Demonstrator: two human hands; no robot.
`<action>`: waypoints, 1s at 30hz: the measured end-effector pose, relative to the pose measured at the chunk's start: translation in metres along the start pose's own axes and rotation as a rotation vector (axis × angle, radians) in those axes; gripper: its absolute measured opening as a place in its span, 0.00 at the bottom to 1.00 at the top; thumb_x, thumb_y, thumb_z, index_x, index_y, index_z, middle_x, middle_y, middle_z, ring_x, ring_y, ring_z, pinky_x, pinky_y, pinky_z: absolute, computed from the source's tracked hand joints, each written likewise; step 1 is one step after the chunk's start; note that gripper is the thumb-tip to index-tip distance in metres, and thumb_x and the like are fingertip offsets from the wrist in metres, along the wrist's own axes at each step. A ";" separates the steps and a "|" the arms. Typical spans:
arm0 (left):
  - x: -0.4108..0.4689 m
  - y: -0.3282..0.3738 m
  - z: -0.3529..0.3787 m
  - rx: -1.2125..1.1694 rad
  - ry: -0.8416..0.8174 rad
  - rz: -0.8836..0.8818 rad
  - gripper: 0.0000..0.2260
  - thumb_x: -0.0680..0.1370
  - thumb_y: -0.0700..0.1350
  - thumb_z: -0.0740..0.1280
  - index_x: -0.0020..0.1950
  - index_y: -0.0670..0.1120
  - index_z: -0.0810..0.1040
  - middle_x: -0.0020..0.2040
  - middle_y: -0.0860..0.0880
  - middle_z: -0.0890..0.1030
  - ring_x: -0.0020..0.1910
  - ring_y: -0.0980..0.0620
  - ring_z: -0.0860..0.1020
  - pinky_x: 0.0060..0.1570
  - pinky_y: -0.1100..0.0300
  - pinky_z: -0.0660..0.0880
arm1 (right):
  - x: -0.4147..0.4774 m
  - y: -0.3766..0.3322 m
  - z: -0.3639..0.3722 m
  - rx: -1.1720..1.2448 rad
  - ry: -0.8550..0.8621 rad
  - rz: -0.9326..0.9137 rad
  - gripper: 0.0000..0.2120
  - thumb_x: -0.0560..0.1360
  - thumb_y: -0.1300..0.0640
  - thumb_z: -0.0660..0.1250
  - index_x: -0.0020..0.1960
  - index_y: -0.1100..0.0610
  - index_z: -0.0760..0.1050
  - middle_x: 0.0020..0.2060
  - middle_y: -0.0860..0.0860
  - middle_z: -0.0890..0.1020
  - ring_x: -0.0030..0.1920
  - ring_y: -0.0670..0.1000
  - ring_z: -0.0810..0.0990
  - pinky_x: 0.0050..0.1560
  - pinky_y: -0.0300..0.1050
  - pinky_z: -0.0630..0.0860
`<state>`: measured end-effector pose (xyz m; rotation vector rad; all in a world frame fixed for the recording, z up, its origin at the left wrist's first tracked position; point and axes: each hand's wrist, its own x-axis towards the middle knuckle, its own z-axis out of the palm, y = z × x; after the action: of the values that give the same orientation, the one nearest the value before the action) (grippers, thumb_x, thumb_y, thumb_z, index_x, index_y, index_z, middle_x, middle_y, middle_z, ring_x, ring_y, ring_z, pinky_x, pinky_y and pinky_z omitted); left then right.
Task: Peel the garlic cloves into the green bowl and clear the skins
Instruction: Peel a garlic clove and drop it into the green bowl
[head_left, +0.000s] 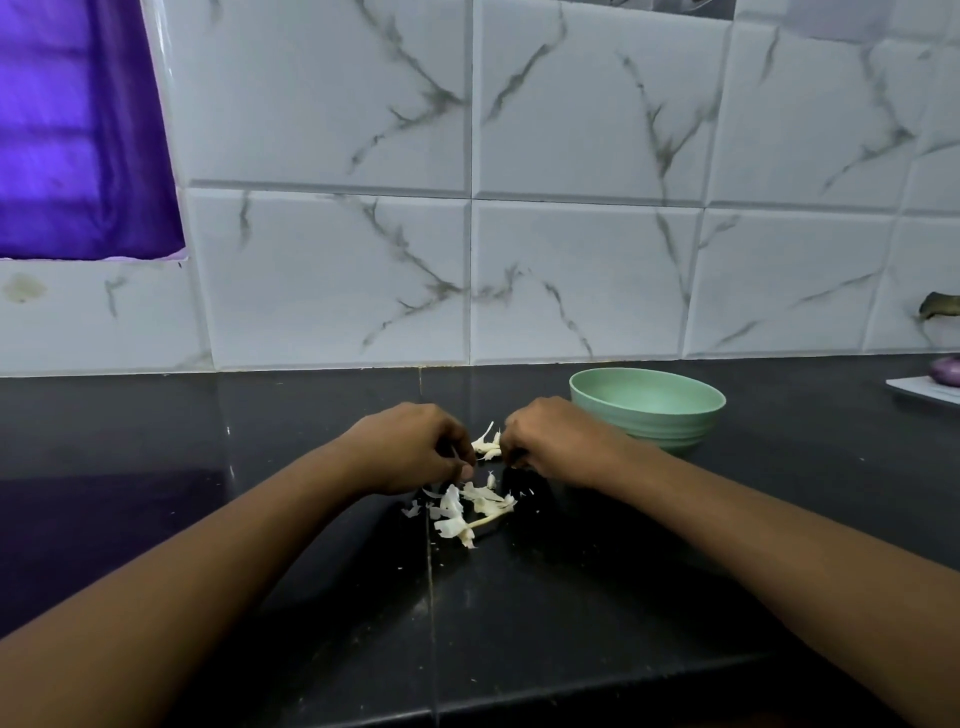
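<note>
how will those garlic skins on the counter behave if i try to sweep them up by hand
The skins look thin and curled, so they are probably very light and floppy, and likely to flutter or scatter rather than slide together. Tiny flecks lie apart on the dark counter; those may cling and need wiping.

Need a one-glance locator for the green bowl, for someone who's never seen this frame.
Start at the black countertop under the marble-veined wall tiles. Just beyond the right hand stands the green bowl. It is the only round, pale-green, ribbed vessel there; the garlic skins nearby are white scraps.
</note>
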<state>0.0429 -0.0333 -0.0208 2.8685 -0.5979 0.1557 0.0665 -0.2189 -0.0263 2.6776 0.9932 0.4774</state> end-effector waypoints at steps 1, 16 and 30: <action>0.000 0.000 0.000 0.004 0.003 0.001 0.07 0.76 0.53 0.67 0.52 0.60 0.80 0.36 0.64 0.78 0.42 0.62 0.76 0.51 0.57 0.76 | -0.001 -0.002 0.000 -0.056 -0.014 -0.020 0.12 0.74 0.62 0.62 0.54 0.55 0.79 0.51 0.54 0.81 0.52 0.58 0.78 0.48 0.50 0.73; 0.001 -0.003 0.000 -0.197 0.235 0.008 0.09 0.70 0.53 0.75 0.50 0.58 0.83 0.40 0.61 0.82 0.41 0.66 0.78 0.47 0.60 0.78 | -0.006 -0.004 0.008 1.328 0.152 0.317 0.05 0.75 0.69 0.66 0.49 0.64 0.80 0.33 0.51 0.81 0.33 0.43 0.80 0.37 0.34 0.79; 0.000 -0.003 -0.005 -0.256 0.295 0.000 0.09 0.71 0.50 0.75 0.50 0.56 0.83 0.44 0.59 0.84 0.44 0.66 0.80 0.50 0.59 0.78 | -0.011 0.016 -0.021 0.165 0.177 0.103 0.09 0.73 0.59 0.69 0.51 0.54 0.82 0.47 0.51 0.82 0.50 0.53 0.79 0.45 0.40 0.69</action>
<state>0.0437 -0.0298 -0.0168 2.5335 -0.5172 0.4573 0.0605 -0.2355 -0.0042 2.8858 0.9833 0.6928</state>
